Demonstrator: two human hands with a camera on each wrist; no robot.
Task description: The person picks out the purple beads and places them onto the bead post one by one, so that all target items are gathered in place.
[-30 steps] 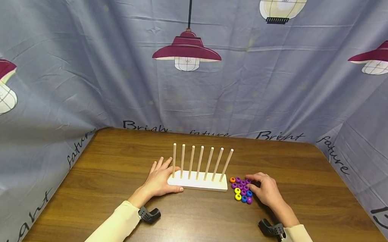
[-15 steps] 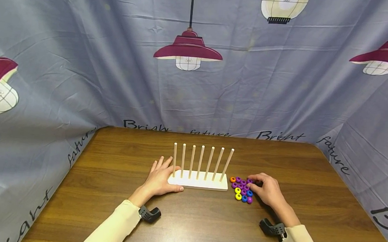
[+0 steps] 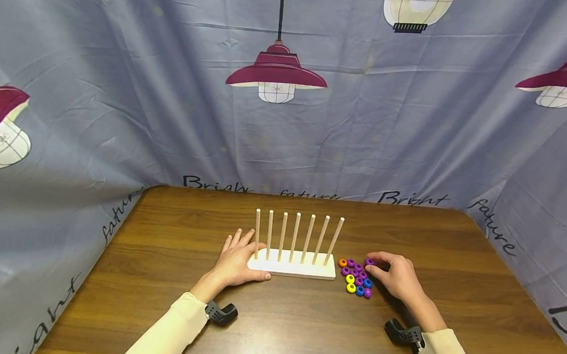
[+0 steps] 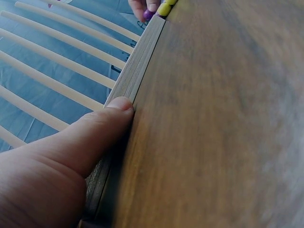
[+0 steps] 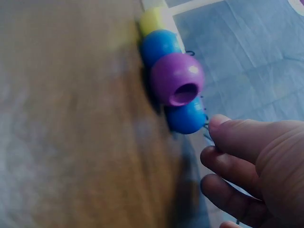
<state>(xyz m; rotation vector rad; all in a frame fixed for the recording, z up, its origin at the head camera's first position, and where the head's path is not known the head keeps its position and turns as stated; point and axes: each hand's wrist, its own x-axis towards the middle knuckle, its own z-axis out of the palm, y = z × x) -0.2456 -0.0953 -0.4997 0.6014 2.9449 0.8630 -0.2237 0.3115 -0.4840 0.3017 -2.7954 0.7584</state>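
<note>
A purple bead is pinched between the thumb and fingers of the right hand. Other beads lie just beside these fingertips. The left hand grips the peg board, its outer fingers spread.

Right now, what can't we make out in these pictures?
Left wrist: tips of the lower pegs, cut off by the left edge.
Left wrist: part of the peg base, hidden by the left hand.
Right wrist: outline of the far yellow bead, blurred.
Head: whether the purple bead at the right hand touches the table; too small.
</note>
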